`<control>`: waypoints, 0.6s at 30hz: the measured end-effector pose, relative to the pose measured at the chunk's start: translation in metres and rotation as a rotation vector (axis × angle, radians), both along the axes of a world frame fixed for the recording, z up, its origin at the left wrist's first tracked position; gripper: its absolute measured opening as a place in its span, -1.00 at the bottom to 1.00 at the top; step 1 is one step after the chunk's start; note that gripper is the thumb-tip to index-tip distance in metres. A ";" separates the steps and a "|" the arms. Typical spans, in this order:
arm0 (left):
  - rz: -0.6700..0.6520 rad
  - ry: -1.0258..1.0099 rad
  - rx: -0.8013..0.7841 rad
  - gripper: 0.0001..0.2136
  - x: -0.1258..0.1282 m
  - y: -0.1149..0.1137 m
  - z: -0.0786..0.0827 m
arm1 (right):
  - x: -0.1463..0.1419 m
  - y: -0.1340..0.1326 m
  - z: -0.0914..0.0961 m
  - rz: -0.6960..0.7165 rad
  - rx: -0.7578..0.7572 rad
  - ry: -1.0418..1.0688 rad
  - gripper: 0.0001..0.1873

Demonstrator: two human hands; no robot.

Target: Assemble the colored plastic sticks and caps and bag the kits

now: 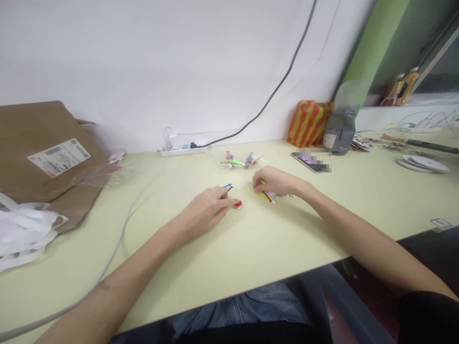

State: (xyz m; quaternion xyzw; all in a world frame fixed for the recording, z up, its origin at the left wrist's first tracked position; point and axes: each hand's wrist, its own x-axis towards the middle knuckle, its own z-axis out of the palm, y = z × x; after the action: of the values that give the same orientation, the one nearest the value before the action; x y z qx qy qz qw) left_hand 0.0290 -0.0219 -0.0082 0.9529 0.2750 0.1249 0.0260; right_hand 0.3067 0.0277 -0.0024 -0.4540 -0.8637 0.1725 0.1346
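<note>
We're indoors, folks, at a long pale surface (pixel 215 260) running along a white wall (pixel 143 62): workroom, office or home, we can't quite tell, but it's an everyday desk space! At the far edge we've got a power strip (pixel 184 151), a black cable (pixel 287 71) sweeping up the wall. Over to the left, a brown parcel (pixel 39 129) wearing a printed label (pixel 59 157). Across to the right, a striped bag (pixel 310 123) and a phone (pixel 310 162). And there, far right, bottles (pixel 401 89) stand beside what looks like a dark window (pixel 442 67)!
</note>
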 end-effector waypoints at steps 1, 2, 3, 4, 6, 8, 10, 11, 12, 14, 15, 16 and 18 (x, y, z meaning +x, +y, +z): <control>0.001 -0.005 0.002 -0.65 -0.001 0.001 0.000 | -0.001 -0.001 -0.001 0.003 -0.013 -0.003 -0.93; 0.002 -0.011 0.004 -0.65 -0.001 0.001 0.001 | -0.003 -0.002 -0.001 0.005 -0.023 -0.011 -0.92; 0.004 -0.018 0.006 -0.66 -0.002 0.002 0.001 | -0.005 -0.003 -0.002 0.005 -0.030 -0.023 -0.92; 0.004 -0.023 0.008 -0.66 -0.002 0.002 0.001 | -0.008 -0.004 -0.003 0.004 -0.036 -0.034 -0.92; 0.001 -0.033 0.009 -0.67 -0.002 0.002 0.001 | -0.013 -0.006 -0.004 0.008 -0.038 -0.052 -0.91; -0.002 -0.039 0.004 -0.67 -0.002 0.002 0.001 | -0.015 -0.007 -0.002 0.021 -0.018 -0.057 -0.89; 0.004 -0.036 0.001 -0.68 -0.002 0.002 0.001 | -0.013 -0.008 0.002 0.013 0.036 -0.049 -0.85; 0.007 -0.031 0.001 -0.67 -0.002 0.002 0.001 | -0.010 -0.008 0.005 -0.007 0.070 -0.048 -0.84; 0.007 -0.025 0.002 -0.67 -0.002 0.002 0.002 | -0.007 -0.008 0.008 -0.035 0.098 -0.052 -0.84; 0.004 -0.015 0.006 -0.67 -0.002 0.003 0.002 | -0.001 -0.007 0.013 -0.085 0.102 -0.082 -0.85; 0.002 -0.013 0.009 -0.67 -0.002 0.003 0.002 | 0.002 -0.007 0.014 -0.097 0.075 -0.103 -0.86; 0.000 -0.012 0.010 -0.67 -0.002 0.003 0.001 | 0.004 -0.006 0.015 -0.103 0.040 -0.125 -0.87; -0.002 -0.014 0.013 -0.67 -0.002 0.004 0.000 | 0.005 -0.006 0.015 -0.101 -0.015 -0.161 -0.87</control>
State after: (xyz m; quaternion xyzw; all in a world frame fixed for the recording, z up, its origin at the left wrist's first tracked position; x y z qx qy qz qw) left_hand 0.0266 -0.0177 -0.0081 0.9525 0.2729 0.1333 0.0220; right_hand 0.3118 0.0221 0.0125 -0.5105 -0.8463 0.1349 0.0702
